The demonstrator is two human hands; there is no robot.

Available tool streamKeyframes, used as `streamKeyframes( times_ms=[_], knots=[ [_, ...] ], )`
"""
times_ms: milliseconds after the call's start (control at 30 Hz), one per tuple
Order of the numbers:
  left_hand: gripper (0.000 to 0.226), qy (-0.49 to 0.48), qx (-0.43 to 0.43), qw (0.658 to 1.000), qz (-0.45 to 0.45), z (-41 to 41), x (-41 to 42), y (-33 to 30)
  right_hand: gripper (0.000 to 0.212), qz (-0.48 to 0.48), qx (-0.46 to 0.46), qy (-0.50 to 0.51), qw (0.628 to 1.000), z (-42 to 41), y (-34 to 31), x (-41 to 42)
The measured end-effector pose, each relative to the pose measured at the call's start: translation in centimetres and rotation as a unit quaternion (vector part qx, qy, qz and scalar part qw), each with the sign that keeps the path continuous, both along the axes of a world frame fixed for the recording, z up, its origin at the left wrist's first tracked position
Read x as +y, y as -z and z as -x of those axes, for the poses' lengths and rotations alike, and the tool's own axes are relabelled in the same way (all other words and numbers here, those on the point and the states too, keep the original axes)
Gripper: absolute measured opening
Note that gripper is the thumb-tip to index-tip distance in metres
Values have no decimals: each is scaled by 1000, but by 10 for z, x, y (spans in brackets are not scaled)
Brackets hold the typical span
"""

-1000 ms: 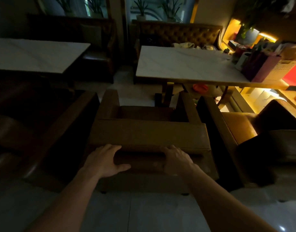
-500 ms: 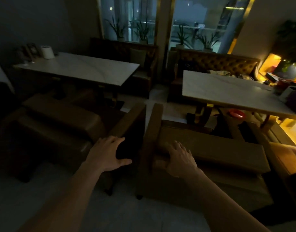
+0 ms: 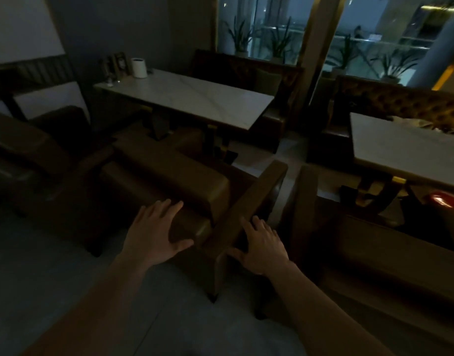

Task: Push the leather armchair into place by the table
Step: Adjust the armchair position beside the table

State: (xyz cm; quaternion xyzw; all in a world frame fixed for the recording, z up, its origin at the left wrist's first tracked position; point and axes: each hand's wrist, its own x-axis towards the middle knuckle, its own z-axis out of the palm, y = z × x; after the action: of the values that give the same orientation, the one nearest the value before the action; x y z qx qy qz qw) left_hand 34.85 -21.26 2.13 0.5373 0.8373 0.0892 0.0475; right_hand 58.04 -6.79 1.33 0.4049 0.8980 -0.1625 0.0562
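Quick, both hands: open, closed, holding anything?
Left hand: open, fingers spread, palm flat on the leather armchair back, gripping nothing.
Right hand: open, fingers spread against the armchair's wooden side frame, gripping nothing.

pretty dim room, grey tiled floor [image 3: 35, 286], tufted bench [image 3: 405, 104] set along big windows [image 3: 259, 24] — potted plants [image 3: 279, 44] lined up outside, white wall panel [image 3: 17, 24] left

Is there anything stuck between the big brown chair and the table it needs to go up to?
Nothing visible blocks it. The leather armchair already sits close to the white table, front toward the table's dark base. Both hands are on its back: the left hand spread on the backrest, the right hand by the wooden armrest.
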Motion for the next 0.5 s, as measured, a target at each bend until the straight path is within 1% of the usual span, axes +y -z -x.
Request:
streamKeyframes(
  times_ms=[100,267,500],
  knots=[
    [102,-7,-3,1000,14,54,8,6,96,18,11,0,1000,62,11,11],
    [103,-18,-20,998,64,141,28,9,92,55,17,10,998,151,18,27],
    [103,11,-22,994,104,249,60,24,90,84,2,46,995,232,37,44]
  ],
)
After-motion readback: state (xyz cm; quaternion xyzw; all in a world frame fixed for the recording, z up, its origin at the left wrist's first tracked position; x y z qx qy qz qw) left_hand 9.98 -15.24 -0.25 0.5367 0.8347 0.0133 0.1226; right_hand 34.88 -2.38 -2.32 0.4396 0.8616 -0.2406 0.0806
